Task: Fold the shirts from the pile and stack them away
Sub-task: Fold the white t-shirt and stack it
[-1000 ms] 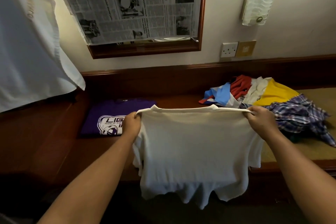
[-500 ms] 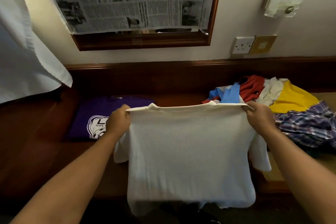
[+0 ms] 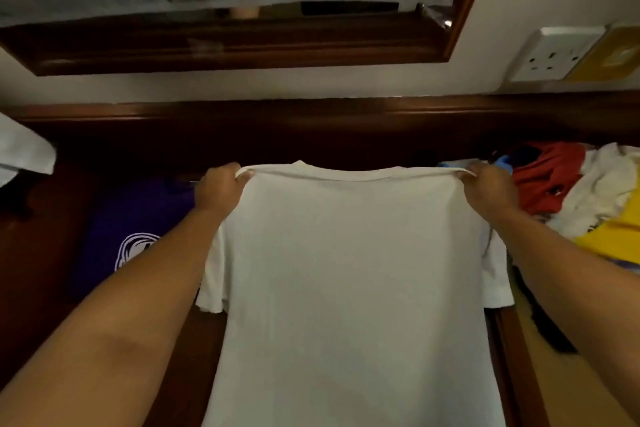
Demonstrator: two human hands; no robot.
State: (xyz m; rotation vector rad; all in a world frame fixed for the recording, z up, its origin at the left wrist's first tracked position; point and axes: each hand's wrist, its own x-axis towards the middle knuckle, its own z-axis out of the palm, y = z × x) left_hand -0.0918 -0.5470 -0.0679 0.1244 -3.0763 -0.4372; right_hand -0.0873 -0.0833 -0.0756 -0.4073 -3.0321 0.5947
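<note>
A white T-shirt point(image 3: 349, 281) hangs stretched out in front of me, its body reaching down past the frame's bottom edge. My left hand point(image 3: 218, 189) grips its left shoulder, and my right hand point(image 3: 490, 187) grips the right shoulder. Both short sleeves droop beside my forearms. A folded purple shirt point(image 3: 138, 229) with a white print lies on the dark wooden counter point(image 3: 52, 253) to the left, partly hidden by my left arm. The pile of unfolded shirts point(image 3: 568, 191), red, white, yellow and blue, sits at the right.
A wood-framed mirror point(image 3: 242, 42) covered with newspaper hangs on the wall ahead. A white wall socket point(image 3: 557, 54) is at the upper right. A white cloth point(image 3: 20, 152) hangs at the left edge. A tan surface point(image 3: 571, 374) lies under the pile.
My view has tilted down and come closer. Both hands have carried the white shirt forward over the counter, still holding its shoulders, and the shirt hangs flatter and wider.
</note>
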